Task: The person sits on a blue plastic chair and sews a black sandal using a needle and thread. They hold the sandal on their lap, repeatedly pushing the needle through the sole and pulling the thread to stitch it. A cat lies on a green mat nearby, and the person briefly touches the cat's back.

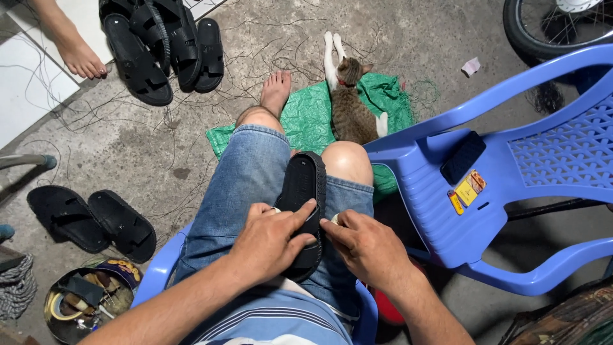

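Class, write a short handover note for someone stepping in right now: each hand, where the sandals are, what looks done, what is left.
Left hand: gripping the black sandal on the lap, thumb across it.
Right hand: fingertips at the sandal's right edge.
Other sandals: a pile ahead on the floor, a pair to the left.
Round tin of tools: lower left.
Done or left: cannot tell; the sandal is in hand.

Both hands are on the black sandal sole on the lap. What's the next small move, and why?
Probably press the left hand down to pin the black sandal sole on the lap, so the right hand can work its near edge. The left hand already lies across the sole, while the right fingertips only touch its side, and the sole rests loosely between the knees.
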